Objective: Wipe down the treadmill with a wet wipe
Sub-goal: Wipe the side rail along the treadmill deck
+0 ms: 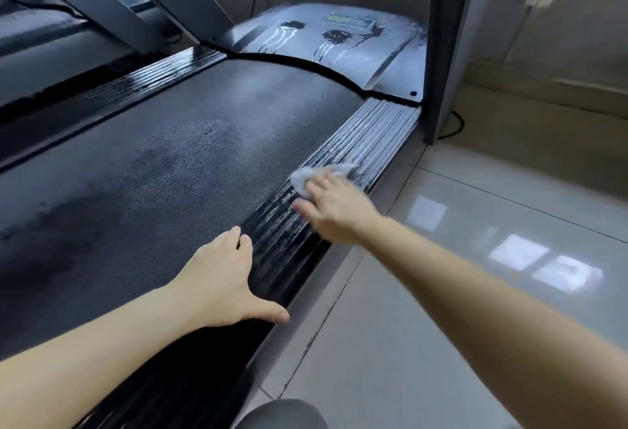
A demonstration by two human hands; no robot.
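- Head-camera view looking down along a treadmill [176, 163], its dark textured belt running away from the viewer
- The right hand [334, 212] reaches forward and presses a white wet wipe [304, 178] onto the ribbed side rail [367, 129] at the belt's right edge, about midway along it
- Its fingers lie fairly flat on top of the wipe with the thumb out to the side; the hand is motion-blurred
- The left hand [221, 279] rests spread and flat on the belt's right edge, nearer the viewer, thumb reaching onto the rail, holding nothing
- The rail shows wet streaks beside the wiping hand; towards the front corner it looks paler
- The step in hand seems to be wiping the right rail
- The next move likely calls for firm strokes along the ribs towards the grey motor cover [339, 41], which shows drip marks
- Glossy floor [475, 292] tiles lie to the right
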